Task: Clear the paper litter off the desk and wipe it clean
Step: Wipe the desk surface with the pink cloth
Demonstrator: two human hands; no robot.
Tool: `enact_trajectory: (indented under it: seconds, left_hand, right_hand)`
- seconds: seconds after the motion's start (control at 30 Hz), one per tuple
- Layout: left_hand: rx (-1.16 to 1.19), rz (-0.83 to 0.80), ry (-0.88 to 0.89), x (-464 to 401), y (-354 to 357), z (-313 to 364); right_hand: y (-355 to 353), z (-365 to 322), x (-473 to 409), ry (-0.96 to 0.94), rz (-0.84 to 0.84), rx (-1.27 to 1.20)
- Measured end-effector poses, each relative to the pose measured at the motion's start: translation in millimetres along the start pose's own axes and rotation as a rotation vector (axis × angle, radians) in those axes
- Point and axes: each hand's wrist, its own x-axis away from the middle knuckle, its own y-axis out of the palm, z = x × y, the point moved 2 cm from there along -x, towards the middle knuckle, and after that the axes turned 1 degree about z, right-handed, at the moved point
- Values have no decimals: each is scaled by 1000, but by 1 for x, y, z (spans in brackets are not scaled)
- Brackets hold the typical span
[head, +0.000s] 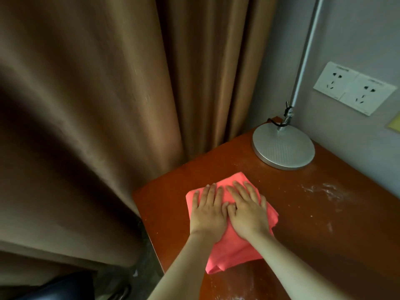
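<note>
The cloth (227, 241) is lying near the desk's (324, 245) left end, both hands, left (208, 211) and right (247, 210), pressing it flat with straight fingers, no paper showing, while white smears (324, 191) beside the lamp base (283, 146) are awaiting wiping.

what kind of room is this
Probably a bedroom or hotel room corner: a wooden desk with a desk lamp, brown floor-length curtains, and wall sockets.
</note>
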Motion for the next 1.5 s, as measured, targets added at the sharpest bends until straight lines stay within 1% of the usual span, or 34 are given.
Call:
enact_trajectory:
  seconds: [0.17, 0.43, 0.5, 0.67, 0.93, 1.03, 1.23, 1.37, 1.5]
  left_hand:
    - [-4, 6, -16, 21, 7, 8]
    - [-12, 52, -44, 2, 10, 3]
    - [-20, 69, -63, -7, 9, 2]
    - [8, 134, -174, -33, 8, 0]
    - [12, 163, -182, -98, -1, -13]
    - [6, 159, -150, -122, -4, -14]
    - [-22, 140, 11, -158, -11, -15]
    - [-54, 94, 76, -160, -14, -13]
    - [-53, 55, 118, -150, -14, -4]
  right_hand:
    - [0, 3, 22, -6, -9, -16]
    - [-2, 1, 7, -5, 24, -60]
    - [-2, 0, -3, -16, 28, -57]
    - [-6, -3, -40, -89, 46, -62]
    - [-9, -3, -108, -100, 84, -85]
    - [-11, 2, -127, -75, 119, -91]
    - [-12, 9, -144, 72, 193, -117]
    - [-11, 12, -136, 125, 211, -94]
    - [-10, 17, -118, 180, 192, -96]
